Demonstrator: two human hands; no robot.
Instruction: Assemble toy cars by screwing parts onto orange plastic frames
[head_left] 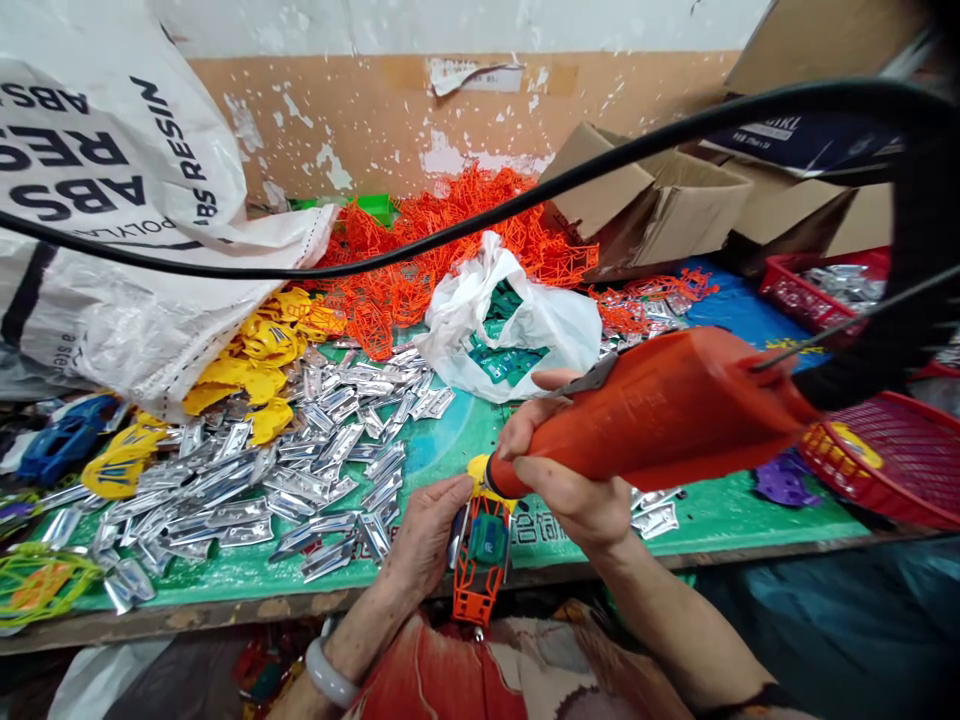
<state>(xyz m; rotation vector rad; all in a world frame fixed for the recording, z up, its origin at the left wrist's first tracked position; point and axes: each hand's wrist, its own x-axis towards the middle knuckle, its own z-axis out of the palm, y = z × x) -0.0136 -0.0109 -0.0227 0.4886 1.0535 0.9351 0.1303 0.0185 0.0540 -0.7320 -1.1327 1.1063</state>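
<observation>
My right hand (562,480) is wrapped round a red-orange power tool (660,410), whose dark tip points down at a small yellow part. My left hand (431,530) pinches the side of a toy car assembly (484,560), made of an orange frame with a green piece inside and silver strips along its sides. The yellow part (480,470) sits at the far end of this assembly, under the tool's tip. The assembly lies at the table's front edge. Loose silver pieces (322,480) are spread left of my left hand.
Behind are a white bag of green parts (517,330), a heap of orange frames (450,220) and cardboard boxes (660,200). Yellow shells (262,350) and a large sack (112,200) stand left, red baskets (892,450) right. A black cable (375,265) crosses overhead.
</observation>
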